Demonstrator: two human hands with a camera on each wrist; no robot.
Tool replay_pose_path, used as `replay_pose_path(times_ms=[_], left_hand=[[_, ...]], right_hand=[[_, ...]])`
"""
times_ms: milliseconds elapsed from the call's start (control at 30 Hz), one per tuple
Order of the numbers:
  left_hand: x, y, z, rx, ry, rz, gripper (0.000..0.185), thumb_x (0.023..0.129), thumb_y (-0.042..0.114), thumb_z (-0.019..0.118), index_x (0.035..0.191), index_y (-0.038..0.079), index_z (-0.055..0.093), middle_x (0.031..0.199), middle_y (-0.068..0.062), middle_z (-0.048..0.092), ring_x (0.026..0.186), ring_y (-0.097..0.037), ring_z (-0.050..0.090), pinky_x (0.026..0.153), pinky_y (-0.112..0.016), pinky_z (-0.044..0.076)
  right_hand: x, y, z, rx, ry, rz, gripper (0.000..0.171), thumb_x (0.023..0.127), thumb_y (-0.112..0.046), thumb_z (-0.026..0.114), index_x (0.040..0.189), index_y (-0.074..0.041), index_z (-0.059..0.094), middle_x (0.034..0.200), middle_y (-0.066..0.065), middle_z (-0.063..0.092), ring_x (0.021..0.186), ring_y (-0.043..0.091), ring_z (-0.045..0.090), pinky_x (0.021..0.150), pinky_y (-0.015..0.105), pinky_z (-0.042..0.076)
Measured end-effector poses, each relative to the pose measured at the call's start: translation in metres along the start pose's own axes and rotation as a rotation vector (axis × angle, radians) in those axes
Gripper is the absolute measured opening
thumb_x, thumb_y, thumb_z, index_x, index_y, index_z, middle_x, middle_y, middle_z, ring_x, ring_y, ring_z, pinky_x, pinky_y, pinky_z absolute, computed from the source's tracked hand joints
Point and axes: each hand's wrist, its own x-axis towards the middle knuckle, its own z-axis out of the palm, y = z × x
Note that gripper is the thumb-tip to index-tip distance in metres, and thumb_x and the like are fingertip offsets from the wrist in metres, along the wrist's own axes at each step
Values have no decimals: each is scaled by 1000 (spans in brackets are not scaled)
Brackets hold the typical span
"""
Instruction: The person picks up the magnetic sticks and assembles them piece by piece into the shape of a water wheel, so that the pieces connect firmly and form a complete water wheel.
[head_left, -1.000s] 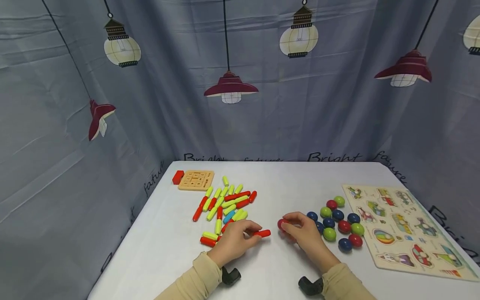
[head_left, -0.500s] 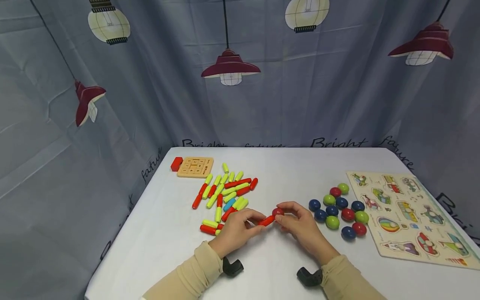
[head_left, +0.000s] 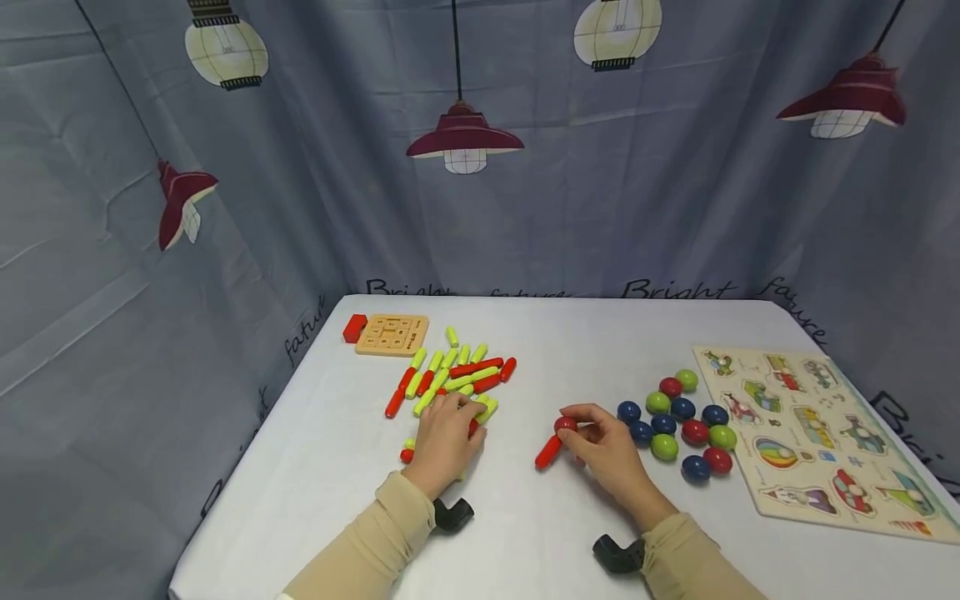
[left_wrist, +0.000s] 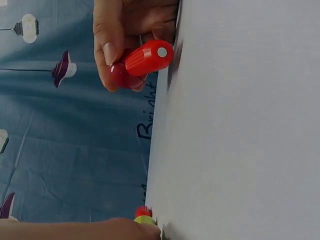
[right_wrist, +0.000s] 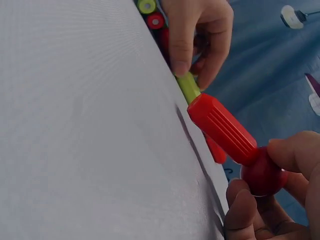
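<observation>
My right hand [head_left: 583, 431] pinches a red ball [head_left: 566, 425] with a red stick [head_left: 548, 451] joined to it; the stick's free end rests on the white table [head_left: 570, 350]. The right wrist view shows the ribbed red stick [right_wrist: 225, 127] running into the ball [right_wrist: 262, 175] between my fingertips [right_wrist: 240, 200]. My left hand [head_left: 457, 417] lies on the pile of red and yellow-green sticks [head_left: 457, 375]. Its fingers [right_wrist: 180, 50] close on a yellow-green stick [right_wrist: 189, 86]. The left wrist view looks across at the ball and stick [left_wrist: 147, 57] in my right hand [left_wrist: 112, 45].
A cluster of blue, green and red balls [head_left: 678, 425] lies right of my right hand. A picture puzzle board [head_left: 817, 433] sits at the far right. A small wooden board [head_left: 392, 335] and a red block [head_left: 355, 327] are at the back left. Curtains surround the table.
My left hand let go of the red stick and moved left and back onto the stick pile. The stick now stays on the ball in my right hand, its end lowered to the table.
</observation>
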Motion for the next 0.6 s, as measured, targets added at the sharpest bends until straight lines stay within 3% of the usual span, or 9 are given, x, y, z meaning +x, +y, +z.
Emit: replay_pose_path(times_ms=[267, 467, 600], left_hand=[[6, -2, 7, 134, 34, 1, 29, 89, 29, 80, 115, 16, 77, 101, -2, 70, 97, -24, 57, 78, -35, 41], [11, -2, 11, 151, 36, -22, 20, 90, 25, 77, 109, 17, 78, 103, 1, 72, 98, -22, 58, 76, -33, 38], [13, -1, 11, 152, 31, 3, 18, 90, 21, 78, 108, 17, 77, 105, 2, 75, 100, -21, 58, 77, -32, 39]], right_hand=[[-4, 2, 4, -4, -8, 8, 32, 92, -14, 78, 123, -13, 70, 114, 8, 66, 81, 21, 61, 61, 27, 56], [-5, 1, 4, -19, 5, 0, 32, 92, -12, 77, 123, -13, 70, 113, 7, 67, 82, 21, 60, 61, 26, 56], [-4, -2, 2, -22, 7, 5, 32, 92, -11, 77, 123, -13, 70, 112, 8, 66, 83, 22, 60, 62, 26, 56]])
